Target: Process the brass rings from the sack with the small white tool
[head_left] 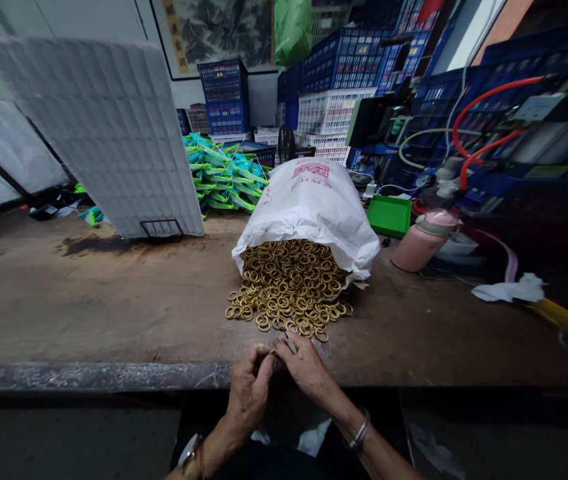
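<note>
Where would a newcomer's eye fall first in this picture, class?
Probably on the brass-coloured rings straight ahead, spilling from the open mouth of the white sack onto the workbench. Just nearer, the left hand and right hand are close together at the workbench's front edge. Beyond, left of the sack, a bright green-and-turquoise heap stands out.

On the left, a wide stretch of bare table leaves a hand room to pass, as far as the standing white panel. Rings spilling from the sack block the middle. Open wood continues near right; farther back, a pink bottle and green tray obstruct.
</note>
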{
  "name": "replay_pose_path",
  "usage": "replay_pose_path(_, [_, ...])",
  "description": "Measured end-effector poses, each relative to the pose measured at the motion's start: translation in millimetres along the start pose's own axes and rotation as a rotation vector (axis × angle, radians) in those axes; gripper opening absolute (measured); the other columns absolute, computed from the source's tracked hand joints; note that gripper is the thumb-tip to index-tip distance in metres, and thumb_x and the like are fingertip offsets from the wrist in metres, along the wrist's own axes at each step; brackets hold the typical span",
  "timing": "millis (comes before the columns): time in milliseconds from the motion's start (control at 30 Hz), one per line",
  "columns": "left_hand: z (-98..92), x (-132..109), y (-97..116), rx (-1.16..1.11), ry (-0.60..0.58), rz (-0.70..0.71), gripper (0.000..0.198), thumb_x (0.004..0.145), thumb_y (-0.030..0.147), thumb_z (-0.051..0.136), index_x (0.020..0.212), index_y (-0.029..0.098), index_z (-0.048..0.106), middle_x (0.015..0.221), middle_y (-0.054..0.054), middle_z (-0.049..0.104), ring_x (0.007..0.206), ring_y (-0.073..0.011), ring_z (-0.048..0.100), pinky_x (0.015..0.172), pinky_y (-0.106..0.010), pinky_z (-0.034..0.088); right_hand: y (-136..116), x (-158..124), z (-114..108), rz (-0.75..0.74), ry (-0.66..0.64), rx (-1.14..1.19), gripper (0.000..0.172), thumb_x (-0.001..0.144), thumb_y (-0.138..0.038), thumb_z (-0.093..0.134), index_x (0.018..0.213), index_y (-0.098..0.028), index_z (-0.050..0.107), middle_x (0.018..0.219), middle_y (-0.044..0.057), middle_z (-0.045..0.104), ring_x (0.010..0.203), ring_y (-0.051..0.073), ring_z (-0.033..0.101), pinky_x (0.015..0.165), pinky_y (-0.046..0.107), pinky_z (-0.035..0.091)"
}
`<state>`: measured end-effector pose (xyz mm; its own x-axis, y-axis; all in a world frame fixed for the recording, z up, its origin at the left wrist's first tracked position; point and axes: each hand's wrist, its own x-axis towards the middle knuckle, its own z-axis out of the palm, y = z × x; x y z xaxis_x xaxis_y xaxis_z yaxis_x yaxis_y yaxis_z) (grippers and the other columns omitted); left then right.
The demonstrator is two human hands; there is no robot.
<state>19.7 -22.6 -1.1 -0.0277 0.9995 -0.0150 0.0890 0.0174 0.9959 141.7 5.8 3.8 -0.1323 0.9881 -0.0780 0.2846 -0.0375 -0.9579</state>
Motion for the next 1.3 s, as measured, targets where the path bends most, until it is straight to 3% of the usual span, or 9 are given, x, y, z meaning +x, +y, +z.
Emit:
replay_pose_path(133, [0.5,-2,7,-0.145,-0.151,-0.265,0.033,0.075,0.048,0.05,0.065,0.017,0.048,0.047,0.006,0.044,0.035,-0.005,0.034,0.037,-0.017,0.027,6,-3,0,-0.013,0.022,-0.043,0.025,0.077,-0.035,0.044,0.058,-0.018,0.042,0.053,-0.006,0.041,0.052,0.008,0.038,0.051,0.02,0.031])
replay_pose_path(267, [-0.5,-4,4,-0.362,-0.184,-0.366,0.036,0.069,0.051,0.056,0.067,0.017,0.045,0.054,0.006,0.047,0.037,-0.0028,0.034,0.036,-0.015,0.027,9,-4,1,-0.023,-0.014,0.01,0.025,0.078,-0.035,0.042,0.061,-0.018,0.045,0.054,-0.005,0.046,0.052,0.009,0.041,0.051,0.02,0.033])
replay_pose_path(433, [-2.0,-5,2,-0.456,-0.159,-0.357,0.035,0.07,0.05,0.057,0.073,0.018,0.042,0.059,0.006,0.049,0.039,-0.003,0.037,0.037,-0.015,0.029,12,-8,0,-0.051,0.032,-0.197,0.022,0.081,-0.029,0.037,0.064,-0.018,0.047,0.055,-0.003,0.049,0.053,0.01,0.044,0.052,0.02,0.032])
replay_pose_path(533, [-4.0,-5,3,-0.416,-0.151,-0.351,0.036,0.07,0.05,0.057,0.073,0.018,0.041,0.059,0.006,0.049,0.04,-0.0034,0.038,0.038,-0.015,0.031,14,-14,2,-0.112,-0.045,-0.403,0.014,0.076,-0.017,0.039,0.067,-0.019,0.049,0.058,-0.003,0.052,0.056,0.01,0.046,0.054,0.02,0.03])
replay_pose_path(667, [-6.4,-4,2,-0.34,-0.133,-0.347,0.038,0.07,0.054,0.054,0.073,0.019,0.041,0.058,0.005,0.049,0.04,-0.0039,0.039,0.037,-0.015,0.032,14,-16,5,-0.154,-0.098,-0.532,0.019,0.071,-0.007,0.037,0.072,-0.02,0.05,0.061,-0.003,0.055,0.057,0.01,0.05,0.054,0.019,0.028])
replay_pose_path(967, [-12.5,-10,1,-0.219,-0.142,-0.148,0.031,0.077,0.047,0.05,0.068,0.017,0.046,0.053,0.005,0.045,0.042,-0.0046,0.038,0.041,-0.015,0.033,11,-13,5,-0.15,-0.171,-0.67,0.024,0.068,-0.005,0.037,0.079,-0.02,0.051,0.065,-0.001,0.059,0.06,0.011,0.052,0.053,0.021,0.025])
replay_pose_path(1067, [-15.8,-16,7,-0.22,-0.195,-0.142,0.031,0.077,0.045,0.052,0.067,0.016,0.048,0.056,0.003,0.049,0.044,-0.0047,0.041,0.043,-0.016,0.035,13,-6,4,-0.087,-0.11,-0.821,0.024,0.067,-0.004,0.039,0.081,-0.019,0.052,0.064,0.0,0.06,0.057,0.012,0.051,0.052,0.022,0.022])
replay_pose_path(1167, [-16.1,-20,12,-0.361,-0.295,-0.201,0.029,0.077,0.043,0.053,0.069,0.016,0.049,0.062,0.001,0.053,0.047,-0.0065,0.046,0.046,-0.019,0.04,13,4,6,-0.067,-0.009,-0.88,0.026,0.067,-0.003,0.039,0.083,-0.019,0.052,0.066,0.001,0.061,0.057,0.012,0.051,0.052,0.023,0.022])
replay_pose_path(1300, [-16.6,-16,10,-0.614,-0.221,-0.321,0.029,0.072,0.042,0.059,0.071,0.013,0.053,0.069,-0.004,0.057,0.052,-0.009,0.049,0.043,-0.019,0.041,10,18,16,-0.132,0.05,-0.87,0.031,0.069,-0.004,0.04,0.093,-0.02,0.05,0.073,0.001,0.062,0.063,0.013,0.054,0.054,0.022,0.024])
